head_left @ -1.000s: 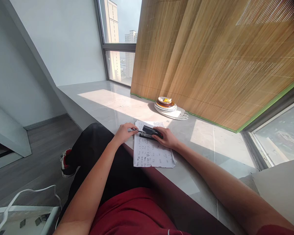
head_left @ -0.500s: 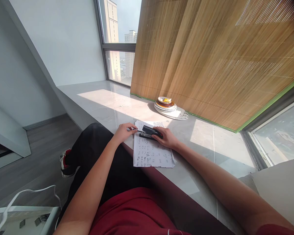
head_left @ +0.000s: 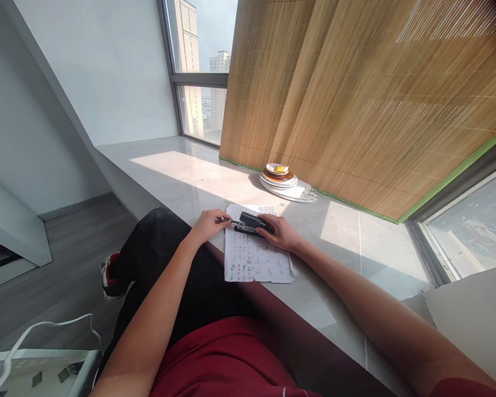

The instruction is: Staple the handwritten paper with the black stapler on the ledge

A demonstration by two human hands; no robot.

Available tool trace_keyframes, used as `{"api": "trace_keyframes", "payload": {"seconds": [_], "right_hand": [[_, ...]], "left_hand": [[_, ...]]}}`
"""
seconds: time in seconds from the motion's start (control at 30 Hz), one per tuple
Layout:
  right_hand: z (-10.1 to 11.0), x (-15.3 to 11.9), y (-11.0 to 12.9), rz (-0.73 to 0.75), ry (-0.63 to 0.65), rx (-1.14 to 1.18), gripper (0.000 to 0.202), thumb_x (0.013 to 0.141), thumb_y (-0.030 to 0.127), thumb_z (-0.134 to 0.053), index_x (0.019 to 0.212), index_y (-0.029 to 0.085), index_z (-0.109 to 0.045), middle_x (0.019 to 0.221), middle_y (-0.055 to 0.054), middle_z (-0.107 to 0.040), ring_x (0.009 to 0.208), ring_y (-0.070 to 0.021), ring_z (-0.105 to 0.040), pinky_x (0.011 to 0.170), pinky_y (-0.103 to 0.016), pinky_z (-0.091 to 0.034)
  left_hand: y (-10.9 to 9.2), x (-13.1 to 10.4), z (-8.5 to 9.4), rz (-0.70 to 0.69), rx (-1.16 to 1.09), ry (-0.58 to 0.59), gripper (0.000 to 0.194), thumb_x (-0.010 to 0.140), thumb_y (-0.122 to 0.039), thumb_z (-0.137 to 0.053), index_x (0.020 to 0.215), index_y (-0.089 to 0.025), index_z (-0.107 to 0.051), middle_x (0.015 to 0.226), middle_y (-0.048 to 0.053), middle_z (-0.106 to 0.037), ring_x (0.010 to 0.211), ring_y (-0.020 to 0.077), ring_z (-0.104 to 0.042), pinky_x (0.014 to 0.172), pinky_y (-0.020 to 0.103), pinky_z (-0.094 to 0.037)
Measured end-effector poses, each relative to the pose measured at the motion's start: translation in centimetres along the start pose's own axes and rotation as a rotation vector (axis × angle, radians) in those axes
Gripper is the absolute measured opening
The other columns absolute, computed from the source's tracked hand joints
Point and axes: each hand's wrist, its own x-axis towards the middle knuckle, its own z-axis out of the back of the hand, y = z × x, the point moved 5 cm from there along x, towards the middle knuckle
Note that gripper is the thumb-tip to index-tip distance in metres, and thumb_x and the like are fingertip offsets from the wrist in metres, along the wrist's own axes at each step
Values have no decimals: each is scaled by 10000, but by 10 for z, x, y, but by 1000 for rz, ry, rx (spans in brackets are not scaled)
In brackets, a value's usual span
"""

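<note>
A black stapler lies over a handwritten sheet of paper, its upper arm lifted apart from its base. My right hand is closed around the stapler's rear end. At the front, my left hand pinches with thumb and fingertips at a thin piece near the stapler's middle part. What exactly sits between those fingertips is too small to make out. The paper rests on the pale stone sill, its lower edge reaching over the sill's front edge.
Beyond the hands, a stack of plates with a small yellow item on top stands by the bamboo blind. My legs are under the sill's front edge. A white cable runs at lower left.
Both hands and the stapler keep nearly the same places. The view has shifted very slightly.
</note>
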Motion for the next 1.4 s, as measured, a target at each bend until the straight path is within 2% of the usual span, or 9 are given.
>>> {"api": "trace_keyframes", "payload": {"seconds": [0.17, 0.37, 0.67, 0.77, 0.87, 0.93, 1.1, 1.2, 1.4], "right_hand": [[1, 0, 3, 6, 1, 0, 339, 1058, 495, -582, 1213, 215, -693, 1038, -99, -757, 853, -251, -671, 768, -382, -528], [1, 1, 2, -1, 3, -11, 333, 1057, 493, -582, 1208, 219, -695, 1044, -102, -758, 858, -251, -672, 769, -384, -528], [1, 0, 2, 2, 9, -8, 296, 1058, 476, -584, 1172, 222, -687, 1023, -90, -746, 858, -246, -667, 767, -375, -515], [1, 0, 0, 4, 8, -15, 296, 1059, 477, -581, 1173, 221, -678, 993, -84, -739, 845, -242, -657, 760, -368, -506], [0, 0, 0, 1, 8, -16, 294, 1057, 475, -582, 1172, 222, -678, 997, -85, -742, 836, -239, -654, 755, -360, -502], [0, 1, 1, -4, 2, -25, 284, 1050, 472, -591, 1156, 224, -682, 1005, -87, -747, 840, -240, -659, 757, -356, -498], [1, 2, 4, -44, -28, -55, 232, 1022, 440, -635, 1063, 219, -689, 920, -69, -745, 792, -228, -654, 725, -334, -462], [2, 2, 4, -73, -44, -34, 224, 1007, 440, -657, 1042, 223, -698, 918, -59, -753, 781, -221, -659, 720, -327, -459], [1, 4, -3, -96, -46, -8, 252, 986, 469, -684, 1069, 232, -704, 963, -59, -775, 846, -247, -696, 762, -350, -497]], "left_hand": [[-1, -1, 1, -22, -16, 11, 256, 919, -413, -718, 1073, -251, -842, 1133, 60, -805, 1029, 266, -717, 909, 383, -571], [-2, -4, 6, -41, -6, -11, 244, 924, -371, -704, 1077, -259, -858, 1127, 61, -813, 1014, 259, -722, 859, 375, -578], [-9, -12, 20, -143, -43, -9, 237, 944, -388, -682, 1015, -256, -866, 1095, 65, -819, 1002, 254, -761, 900, 387, -626], [-6, -13, 27, -95, -23, -52, 229, 935, -399, -708, 1022, -256, -863, 1088, 62, -834, 1035, 279, -771, 923, 405, -629], [-5, -15, 30, 0, -31, -127, 245, 906, -397, -761, 1077, -247, -852, 1035, 67, -846, 1064, 311, -782, 1011, 453, -606], [-9, -15, 25, 58, -91, -104, 295, 889, -394, -788, 1130, -232, -835, 1011, 79, -848, 1056, 322, -790, 1033, 475, -597], [-28, -17, -5, 65, -336, 162, 597, 835, -332, -837, 1402, -224, -685, 1186, 110, -825, 1218, 322, -739, 1029, 444, -592], [-35, -16, -11, 18, -340, 176, 589, 819, -284, -827, 1380, -219, -658, 1218, 124, -808, 1294, 328, -698, 998, 411, -583], [-36, -14, -12, 8, -349, 161, 454, 820, -284, -804, 1237, -215, -638, 1162, 125, -801, 1254, 333, -715, 886, 361, -576]]}}
